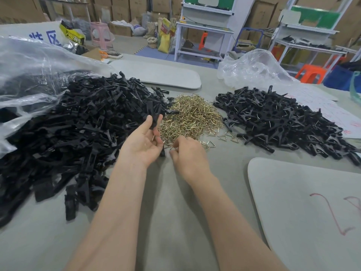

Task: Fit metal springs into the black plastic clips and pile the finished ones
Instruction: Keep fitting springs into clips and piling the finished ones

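Observation:
My left hand (145, 140), palm up, holds black plastic clip pieces (155, 119) between thumb and fingers, just left of the heap of brass-coloured metal springs (190, 116). At the near edge of that heap my right hand (188, 153) pinches a spring (172, 147) with its fingertips. A large pile of loose black clip parts (78, 133) spreads over the table's left side. On the right lies a pile of assembled clips (281, 120) with springs showing.
A clear plastic bag (29, 75) lies behind the left pile, another (254, 69) behind the right one. Grey boards lie at the back (156, 73) and front right (304, 202). White paper (332, 112) is at far right. Shelving and cartons fill the background.

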### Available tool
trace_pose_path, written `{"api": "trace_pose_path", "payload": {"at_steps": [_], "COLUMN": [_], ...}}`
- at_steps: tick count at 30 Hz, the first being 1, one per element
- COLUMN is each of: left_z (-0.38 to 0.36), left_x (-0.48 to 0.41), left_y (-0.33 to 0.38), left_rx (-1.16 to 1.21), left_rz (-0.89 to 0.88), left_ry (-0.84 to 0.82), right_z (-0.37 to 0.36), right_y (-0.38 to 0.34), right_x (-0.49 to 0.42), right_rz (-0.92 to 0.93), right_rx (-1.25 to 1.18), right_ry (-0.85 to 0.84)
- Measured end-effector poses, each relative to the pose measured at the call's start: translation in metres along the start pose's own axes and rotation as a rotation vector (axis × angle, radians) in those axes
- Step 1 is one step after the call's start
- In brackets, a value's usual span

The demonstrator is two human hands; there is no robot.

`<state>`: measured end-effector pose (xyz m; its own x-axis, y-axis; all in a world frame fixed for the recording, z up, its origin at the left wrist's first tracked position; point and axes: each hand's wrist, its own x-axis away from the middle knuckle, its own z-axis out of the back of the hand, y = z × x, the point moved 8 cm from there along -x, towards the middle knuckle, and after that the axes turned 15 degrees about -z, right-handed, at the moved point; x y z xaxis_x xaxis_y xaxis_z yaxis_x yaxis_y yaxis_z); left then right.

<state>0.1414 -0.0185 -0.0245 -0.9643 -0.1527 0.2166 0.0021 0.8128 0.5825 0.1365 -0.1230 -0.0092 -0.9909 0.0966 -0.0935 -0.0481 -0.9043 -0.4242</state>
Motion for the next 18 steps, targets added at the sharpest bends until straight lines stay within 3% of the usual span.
{"api": "trace_pose_path", "payload": {"at_steps": [8, 15, 18], "left_z": [-0.011, -0.007, -0.007], "left_x": [0.004, 0.005, 0.003], "left_y": [-0.001, -0.011, -0.012], "left_rx": [0.292, 0.116, 0.145], "left_rz": [0.057, 0.104, 0.098], "left_ry": [-0.03, -0.014, -0.008], "right_z": [-0.004, -0.004, -0.005], "right_y": [0.008, 0.001, 0.001], "right_x": [-0.003, -0.002, -0.003], "right_rz": [-0.078, -0.052, -0.008], "right_rx": [-0.039, -0.063, -0.075], "right_ry": [-0.093, -0.151, -0.176]}}
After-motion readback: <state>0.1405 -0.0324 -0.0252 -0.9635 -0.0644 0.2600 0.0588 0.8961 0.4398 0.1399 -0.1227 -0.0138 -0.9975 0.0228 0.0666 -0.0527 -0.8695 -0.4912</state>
